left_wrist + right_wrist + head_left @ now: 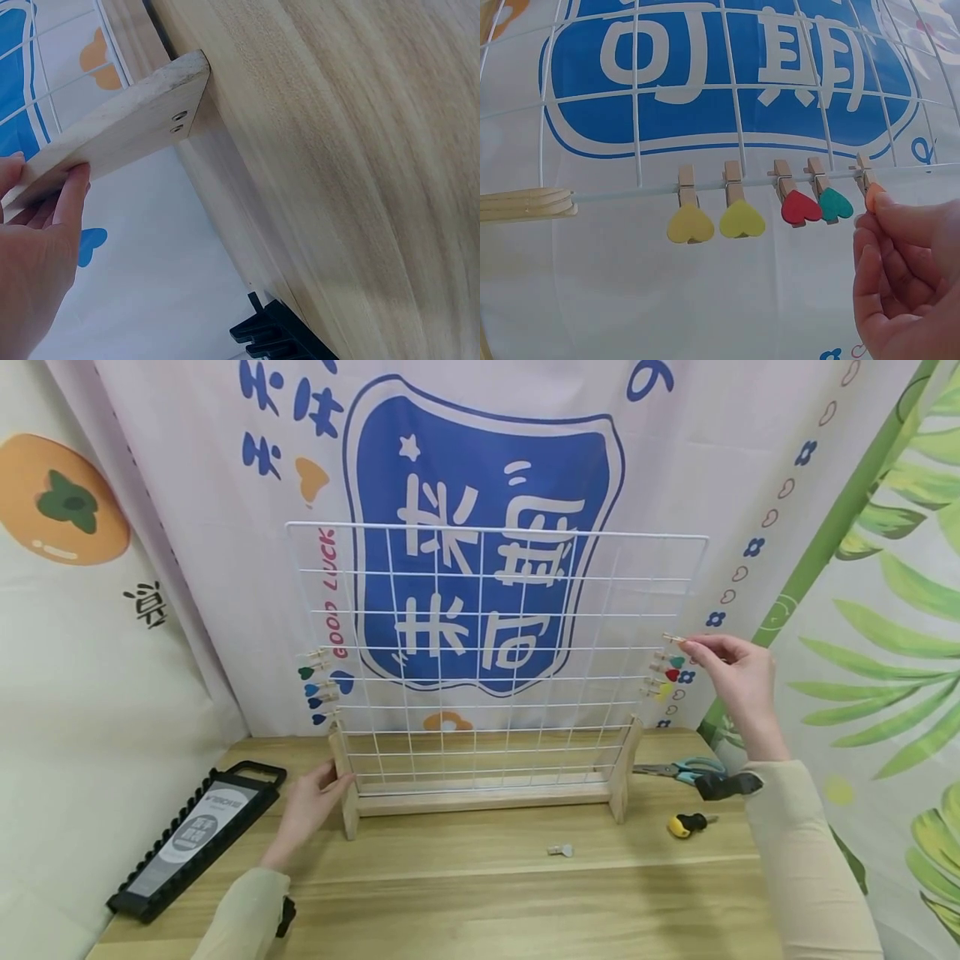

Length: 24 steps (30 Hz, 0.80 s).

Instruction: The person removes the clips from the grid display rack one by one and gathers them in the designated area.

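A white wire grid (480, 648) stands upright in a wooden stand (487, 802). My right hand (738, 681) pinches a small clothespin with an orange heart (873, 196) at the grid's right edge wire. Beside it on that wire hang clothespins with a green heart (835, 205), a red heart (801, 208), a lime heart (742, 219) and a yellow heart (690, 223). Low on the left, my left hand (309, 806) holds the stand's left wooden leg (127, 116), thumb and fingers on opposite sides. Green and blue heart clothespins (313, 690) line the left edge wire.
A black-framed holder (197, 833) lies at the table's left. Scissors with blue handles (697, 767) and a yellow-black screwdriver (686, 825) lie at right. A small metal piece (560, 851) rests in front of the stand. Printed curtain (187, 410) hangs behind.
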Tool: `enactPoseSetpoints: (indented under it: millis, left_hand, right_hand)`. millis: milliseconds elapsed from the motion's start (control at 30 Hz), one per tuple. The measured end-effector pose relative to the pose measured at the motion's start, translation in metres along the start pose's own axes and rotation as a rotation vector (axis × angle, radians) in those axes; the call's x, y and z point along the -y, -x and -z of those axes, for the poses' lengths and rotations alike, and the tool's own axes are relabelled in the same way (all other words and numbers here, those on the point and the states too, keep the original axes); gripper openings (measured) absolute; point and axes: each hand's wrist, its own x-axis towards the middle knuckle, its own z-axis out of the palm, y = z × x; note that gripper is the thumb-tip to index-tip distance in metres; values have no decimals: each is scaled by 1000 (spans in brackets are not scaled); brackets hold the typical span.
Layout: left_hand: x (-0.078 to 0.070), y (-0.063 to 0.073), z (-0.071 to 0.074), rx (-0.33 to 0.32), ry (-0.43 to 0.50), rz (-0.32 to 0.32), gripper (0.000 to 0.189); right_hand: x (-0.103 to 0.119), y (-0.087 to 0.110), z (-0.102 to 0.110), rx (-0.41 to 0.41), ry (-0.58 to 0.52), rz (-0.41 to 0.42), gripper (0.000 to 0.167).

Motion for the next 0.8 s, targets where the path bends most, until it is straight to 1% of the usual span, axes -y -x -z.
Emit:
enactPoseSetpoints:
  millis: [300, 500, 667, 800]
  left_hand:
    - [-1, 1, -1, 15, 4, 11, 40]
    - [-1, 1, 0, 18, -1, 14, 40]
    - [-1, 1, 1, 15, -1, 13, 40]
    - [-1, 1, 2, 8, 1, 2, 39]
  right_hand:
    - [1, 1, 1, -9, 8, 3, 45]
    - [1, 3, 7, -21, 1, 4, 43]
    - [-2, 8, 12, -29, -21, 6, 37]
    - [-6, 17, 17, 1, -18, 16, 31]
